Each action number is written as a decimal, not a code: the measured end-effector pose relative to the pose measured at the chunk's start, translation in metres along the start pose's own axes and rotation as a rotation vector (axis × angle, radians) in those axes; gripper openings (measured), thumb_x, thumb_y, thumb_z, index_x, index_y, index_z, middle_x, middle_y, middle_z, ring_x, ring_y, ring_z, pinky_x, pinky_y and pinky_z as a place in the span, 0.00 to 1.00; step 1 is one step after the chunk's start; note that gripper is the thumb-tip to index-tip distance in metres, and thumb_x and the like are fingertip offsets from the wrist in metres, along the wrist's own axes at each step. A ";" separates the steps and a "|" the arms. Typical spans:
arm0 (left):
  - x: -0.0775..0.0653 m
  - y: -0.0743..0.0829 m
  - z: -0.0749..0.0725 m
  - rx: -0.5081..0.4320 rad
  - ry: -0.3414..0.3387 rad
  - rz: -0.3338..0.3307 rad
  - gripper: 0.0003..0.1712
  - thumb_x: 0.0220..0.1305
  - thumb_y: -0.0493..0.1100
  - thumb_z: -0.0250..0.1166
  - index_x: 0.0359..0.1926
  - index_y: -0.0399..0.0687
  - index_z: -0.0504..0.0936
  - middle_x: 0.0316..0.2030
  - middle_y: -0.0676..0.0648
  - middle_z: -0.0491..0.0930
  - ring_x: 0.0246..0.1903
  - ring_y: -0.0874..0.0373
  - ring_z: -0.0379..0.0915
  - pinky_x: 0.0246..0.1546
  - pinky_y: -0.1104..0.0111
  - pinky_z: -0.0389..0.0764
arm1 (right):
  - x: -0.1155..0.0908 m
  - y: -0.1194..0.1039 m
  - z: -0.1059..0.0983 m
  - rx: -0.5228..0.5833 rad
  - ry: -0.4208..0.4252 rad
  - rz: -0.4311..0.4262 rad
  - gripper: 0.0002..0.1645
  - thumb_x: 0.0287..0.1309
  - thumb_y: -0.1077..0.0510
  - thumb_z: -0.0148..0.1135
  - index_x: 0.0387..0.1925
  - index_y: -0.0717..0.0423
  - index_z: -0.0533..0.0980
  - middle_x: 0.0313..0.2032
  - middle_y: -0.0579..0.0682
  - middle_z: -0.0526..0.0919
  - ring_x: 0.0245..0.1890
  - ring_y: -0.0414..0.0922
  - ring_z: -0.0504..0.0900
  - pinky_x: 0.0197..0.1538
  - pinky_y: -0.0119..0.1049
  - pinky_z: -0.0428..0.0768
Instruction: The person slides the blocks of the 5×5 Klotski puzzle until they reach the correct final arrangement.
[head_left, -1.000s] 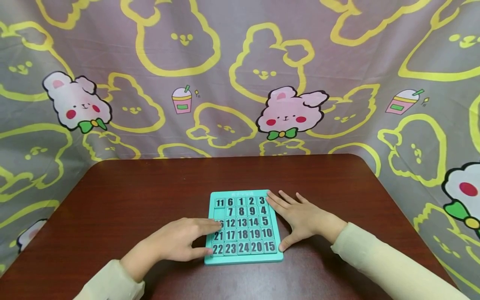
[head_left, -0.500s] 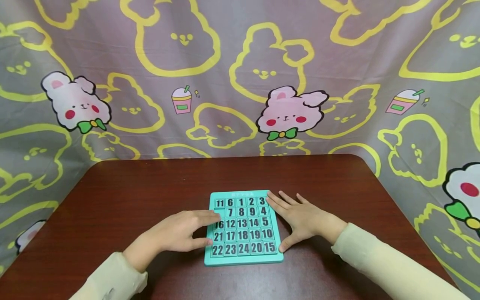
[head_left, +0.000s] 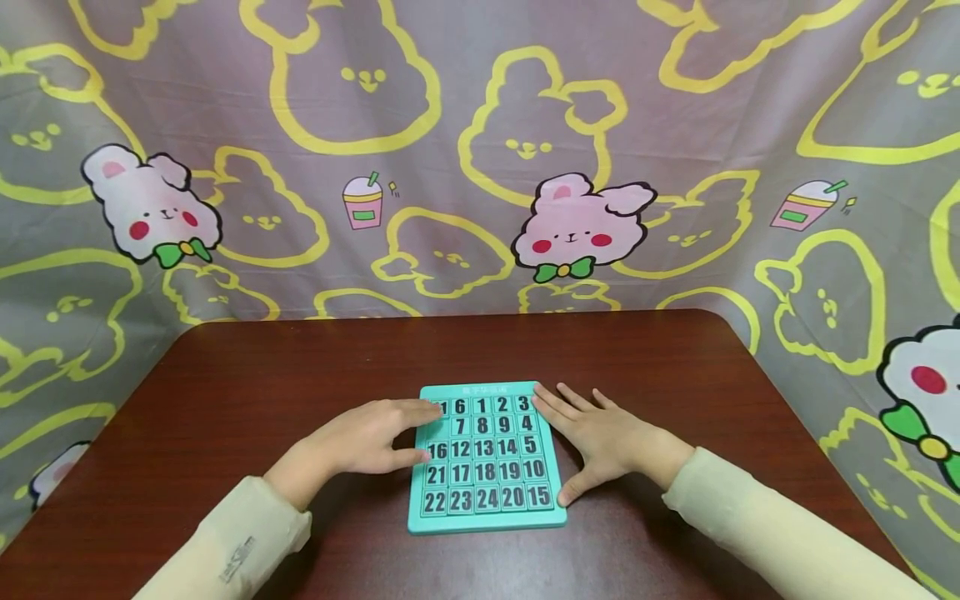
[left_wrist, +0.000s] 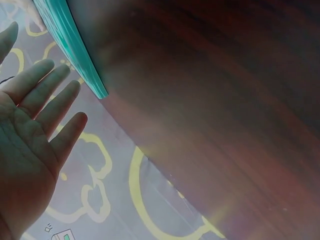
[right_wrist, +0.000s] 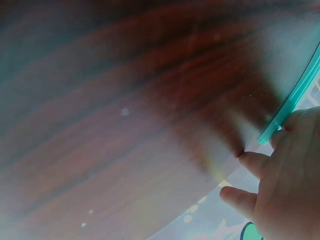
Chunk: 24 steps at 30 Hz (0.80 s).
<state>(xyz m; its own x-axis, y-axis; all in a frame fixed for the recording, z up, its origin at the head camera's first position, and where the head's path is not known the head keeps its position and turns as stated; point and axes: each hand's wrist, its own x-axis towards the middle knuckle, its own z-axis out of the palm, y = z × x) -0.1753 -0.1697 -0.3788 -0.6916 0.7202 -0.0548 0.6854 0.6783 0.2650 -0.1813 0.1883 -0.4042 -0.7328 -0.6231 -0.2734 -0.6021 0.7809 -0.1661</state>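
Nearest the camera, two cream sleeves (head_left: 225, 550) enter from the lower corners. The puzzle (head_left: 487, 454), a teal square tray of numbered sliding tiles, lies flat on the table (head_left: 300, 367) between both hands, near the front edge.

Left hand (head_left: 360, 437): fingers straight, grasping nothing. Its fingertip rests on the top-left tile, the 11 (head_left: 441, 407), partly covering it; the thumb touches the tray's left edge beside the 16. The blank cell lies directly below that tile, toward the person, so the gap sits on the near side of the fingertip. The left hand is the nearer to it.

Right hand (head_left: 600, 437): flat and relaxed, fingers extended along the tray's right edge, thumb at the lower right corner, steadying it. The right wrist view confirms contact with the rim (right_wrist: 290, 107).

Change: one second ago the left fingertip lay lower, over the 16, with the thumb by the 22; it has travelled up the left column. Tiles and right hand are unchanged.

Beyond, a rabbit-print cloth (head_left: 480, 150) hangs behind the table.
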 end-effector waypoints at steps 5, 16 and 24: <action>0.005 -0.001 0.000 -0.005 -0.010 -0.007 0.35 0.65 0.56 0.65 0.68 0.43 0.73 0.68 0.47 0.72 0.69 0.50 0.67 0.67 0.54 0.72 | 0.000 0.000 0.000 0.001 0.002 -0.002 0.83 0.28 0.09 0.57 0.80 0.44 0.38 0.80 0.42 0.33 0.80 0.56 0.39 0.72 0.71 0.47; 0.008 -0.003 0.004 -0.020 -0.028 -0.026 0.34 0.66 0.56 0.64 0.68 0.44 0.74 0.69 0.47 0.71 0.70 0.51 0.66 0.67 0.54 0.71 | 0.002 0.001 0.002 0.001 -0.003 0.003 0.84 0.28 0.09 0.57 0.80 0.43 0.38 0.80 0.41 0.31 0.80 0.55 0.39 0.72 0.71 0.47; 0.007 -0.003 0.007 -0.022 -0.039 -0.025 0.34 0.67 0.57 0.63 0.68 0.45 0.73 0.70 0.46 0.69 0.70 0.50 0.66 0.66 0.54 0.72 | 0.001 0.001 0.001 -0.005 -0.002 0.000 0.83 0.28 0.09 0.57 0.80 0.44 0.38 0.80 0.42 0.32 0.80 0.55 0.39 0.72 0.71 0.47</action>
<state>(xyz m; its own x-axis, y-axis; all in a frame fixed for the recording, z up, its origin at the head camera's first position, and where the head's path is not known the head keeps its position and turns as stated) -0.1808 -0.1660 -0.3866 -0.6989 0.7083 -0.0992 0.6624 0.6933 0.2839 -0.1821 0.1886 -0.4056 -0.7321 -0.6232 -0.2749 -0.6038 0.7806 -0.1615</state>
